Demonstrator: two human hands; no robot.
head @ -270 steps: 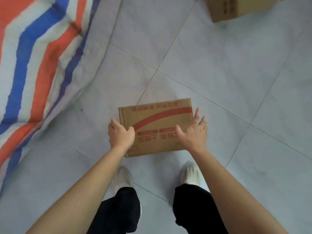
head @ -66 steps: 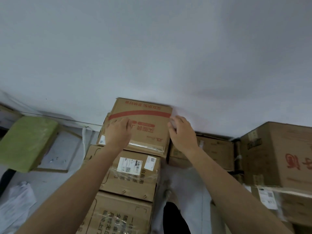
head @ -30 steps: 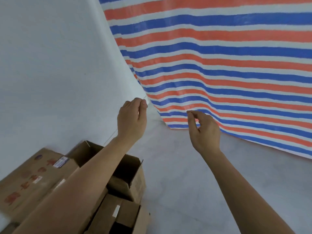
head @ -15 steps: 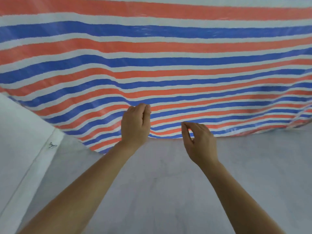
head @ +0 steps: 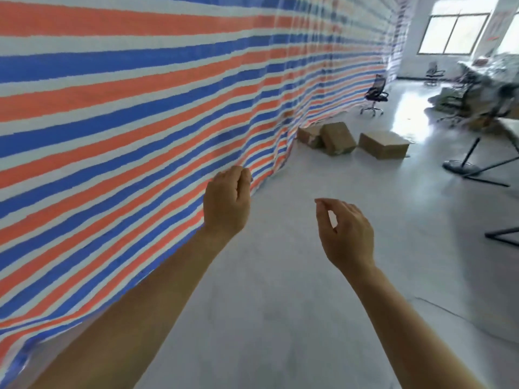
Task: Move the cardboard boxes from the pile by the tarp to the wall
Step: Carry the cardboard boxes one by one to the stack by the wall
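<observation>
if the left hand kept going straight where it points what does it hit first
Likely the striped tarp, whose lower fold bulges ahead of the left hand; the cardboard boxes lie beyond. Depth is unclear.

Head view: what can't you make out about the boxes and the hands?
Head view, all:
- cardboard boxes: far, small; print unreadable, leftmost partly hidden behind the middle one.
- left hand: palm faces away, curled fingertips hidden.
- furniture at right edge: blurred, cut off.

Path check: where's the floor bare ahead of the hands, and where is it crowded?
Bare floor runs between the tarp and the black stand base, up to the cardboard boxes. Crowded beyond, at right: office chairs.
</observation>
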